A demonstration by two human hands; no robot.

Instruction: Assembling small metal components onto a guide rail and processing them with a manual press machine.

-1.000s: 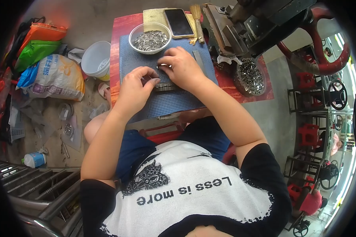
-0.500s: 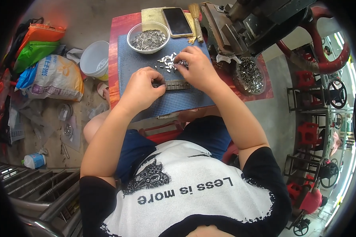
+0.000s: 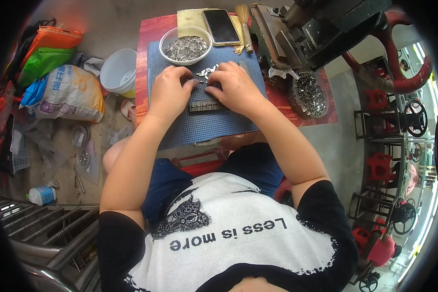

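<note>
Over the blue textured mat (image 3: 173, 131), my left hand (image 3: 172, 90) has its thumb and fingers drawn together near a small loose pile of shiny metal pins (image 3: 206, 72). My right hand (image 3: 234, 87) faces it from the other side, fingertips bent into a pinch beside the same pile. A narrow gap parts the two sets of fingertips. Anything in either pinch is too small or too hidden to make out. Just below the hands, a dark slotted metal bar (image 3: 204, 105) lies flat on the mat, with neither hand on it.
Beyond my hands stand a clear bowl (image 3: 187, 62) of metal pins, a phone (image 3: 222, 27) and a small brush (image 3: 244, 29). A heavy machine press (image 3: 282, 44) rises at the right, above a tub of metal pieces (image 3: 308, 95). A white bucket (image 3: 113, 73) is left of the table.
My left hand has left the slotted bar and moved up towards the pins. The right hand has come slightly left and down. More of the bar shows now.
</note>
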